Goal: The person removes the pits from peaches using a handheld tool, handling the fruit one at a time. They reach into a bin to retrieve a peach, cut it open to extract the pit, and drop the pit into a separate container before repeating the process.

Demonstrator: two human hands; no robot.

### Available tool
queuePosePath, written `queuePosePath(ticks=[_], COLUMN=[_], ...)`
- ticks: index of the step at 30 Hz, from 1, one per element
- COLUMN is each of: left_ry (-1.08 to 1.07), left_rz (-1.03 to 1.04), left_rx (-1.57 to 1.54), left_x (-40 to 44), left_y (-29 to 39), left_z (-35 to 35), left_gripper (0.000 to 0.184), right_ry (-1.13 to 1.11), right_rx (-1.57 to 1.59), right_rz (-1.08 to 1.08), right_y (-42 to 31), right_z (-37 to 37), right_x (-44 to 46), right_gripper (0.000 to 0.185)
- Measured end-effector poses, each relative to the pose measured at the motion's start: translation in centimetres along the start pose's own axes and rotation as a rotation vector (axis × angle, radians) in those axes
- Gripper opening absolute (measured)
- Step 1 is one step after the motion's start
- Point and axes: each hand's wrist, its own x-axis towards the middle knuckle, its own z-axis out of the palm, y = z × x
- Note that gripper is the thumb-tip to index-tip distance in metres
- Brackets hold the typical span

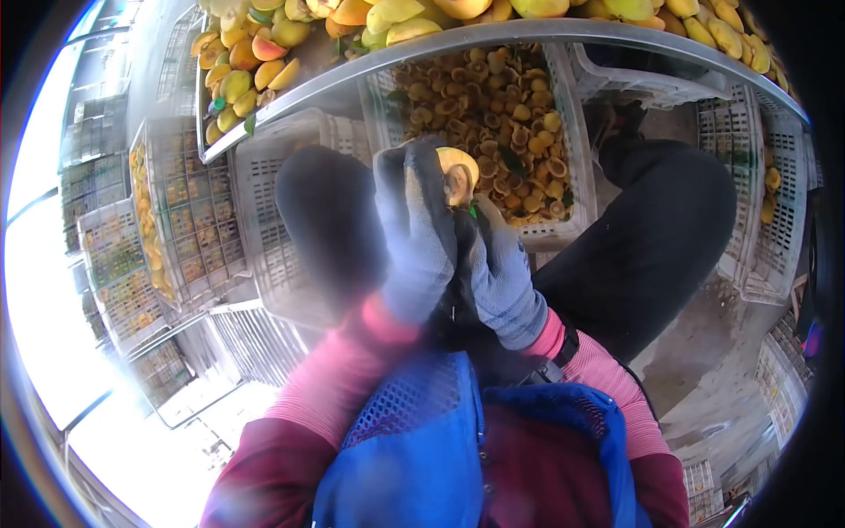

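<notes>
My left hand [414, 224], in a grey-blue knit glove with dark fingers, is closed around a cut yellow peach [459, 167]. The fruit's pale cut face and brownish hollow show beside the fingertips. My right hand [503, 277], gloved the same way, is closed just below and to the right of the fruit. A small bright green piece [474, 209] shows at its fingertips. Whatever else it holds is hidden. Both hands are close together above my lap, over the near edge of a crate [539, 236] holding brown-orange pits or scooped pieces.
A metal-rimmed table [493, 33] heaped with yellow peaches [286, 33], some cut, crosses the top. A white crate [273, 220] stands at left, near stacked fruit crates [198, 211]. More crates [748, 176] stand at right. My bent knees flank the middle crate.
</notes>
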Motion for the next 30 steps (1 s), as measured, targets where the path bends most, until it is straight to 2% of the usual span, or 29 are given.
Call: queuePosePath(ticks=[4, 6, 7, 8, 9, 10, 11, 12, 13, 14, 16, 17, 20, 21, 23, 26, 28, 29, 30], left_ry=[-0.052, -0.131, -0.192, -0.252, -0.337, -0.415, -0.381, -0.346, -0.446, -0.418, -0.362, -0.376, -0.432, -0.416, -0.301, -0.289, -0.422, -0.464, -0.489], left_rz=[0.169, 0.284, 0.352, 0.419, 0.315, 0.207, 0.233, 0.258, -0.291, -0.266, -0.214, -0.271, -0.401, -0.358, -0.05, 0.035, -0.284, -0.136, -0.109], left_rx=[0.167, 0.077, -0.065, -0.205, -0.242, -0.272, -0.27, -0.269, -0.547, -0.571, -0.621, -0.631, -0.731, -0.712, -0.574, -0.491, -0.643, -0.459, -0.424], left_x=[0.3, 1.2, 2.3, 3.0, 3.4, 3.7, 3.4, 3.2, 3.2, 3.0, 2.5, 2.5, 2.2, 2.1, 1.3, 0.8, 0.9, 1.2, 1.4], left_y=[0.2, -0.1, -1.0, -1.6, -1.0, -0.3, -1.1, -1.4, -0.1, -0.1, -0.2, 0.1, 0.1, 0.2, -0.4, -1.3, -2.1, -2.8, -3.1], left_z=[-0.6, -1.1, -1.3, -1.9, -2.7, -3.5, -2.8, -2.3, -3.1, -3.0, -2.6, -2.7, -2.5, -2.5, -1.9, -1.9, -2.6, -3.0, -3.2], left_gripper=[0.047, 0.046, 0.046, 0.045, 0.039, 0.033, 0.028, 0.025, 0.02, 0.02, 0.022, 0.025, 0.026, 0.027, 0.027, 0.023, 0.023, 0.025, 0.025], right_ry=[-0.09, -0.115, -0.119, -0.155, -0.193, -0.249, -0.292, -0.353, -0.431, -0.5, -0.685, -0.712, -0.746, -0.772, -0.822, -0.769, -0.801, -0.816, -0.82], right_rx=[0.139, 0.226, 0.266, 0.265, 0.266, 0.414, 0.553, 0.836, 1.065, 1.267, 1.565, 1.696, 2.194, 2.208, 2.237, 2.169, 2.047, 1.988, 1.994], right_rz=[0.096, 0.218, 0.29, 0.276, 0.26, 0.373, 0.497, 0.749, 0.877, 1.031, 1.073, 1.156, 1.172, 1.157, 1.127, 1.228, 1.25, 1.256, 1.292], right_y=[0.2, 0.1, 0.3, 1.0, 1.5, 1.6, 1.6, -0.7, -1.1, -1.5, -0.3, -0.2, 0.1, 0.3, 0.7, 0.6, 1.6, 1.8, 1.7], right_z=[-0.7, -0.8, -0.7, -0.5, -0.2, -0.3, -0.5, -1.6, -2.0, -2.3, -2.4, -2.3, -1.7, -1.5, -1.4, -1.8, -1.4, -1.3, -1.3], right_x=[0.0, -0.2, -0.4, -0.9, -0.9, -1.0, -1.0, 0.6, 0.9, 1.2, 0.7, 0.7, 0.2, 0.2, 0.2, -0.1, -0.3, -0.4, -0.2], right_gripper=[0.04, 0.041, 0.042, 0.038, 0.035, 0.033, 0.032, 0.033, 0.035, 0.038, 0.045, 0.049, 0.049, 0.049, 0.048, 0.048, 0.048, 0.047, 0.047])
